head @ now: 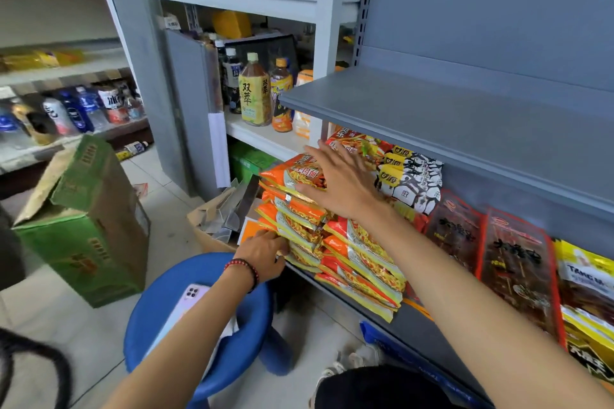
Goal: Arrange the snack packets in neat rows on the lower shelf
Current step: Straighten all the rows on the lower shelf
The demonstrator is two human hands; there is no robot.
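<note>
Both hands on the noodle packets (pixel 299 209), nothing actually gripped. Right hand (pixel 339 186) lies flat, fingers spread wide, palm pressing the top of the orange stack. Left hand (pixel 264 254) w/ a red bead bracelet (pixel 244 267) sits low at the stack's left end, fingers curled against the bottom packets; can't tell if it's pinching one. Packets are piled at the left end of the lower shelf (pixel 412 325), a second orange pile (pixel 362 269) touching them on the right. Further right along the shelf: black-and-white packets (pixel 415 183), dark red packets (pixel 511 269), yellow packets (pixel 588 292). Upper shelf (pixel 465 116) is bare grey metal. Blue stool (pixel 212 319) below w/ a phone (pixel 189 299) on it, green carton (pixel 83 226) on the floor to the left.
</note>
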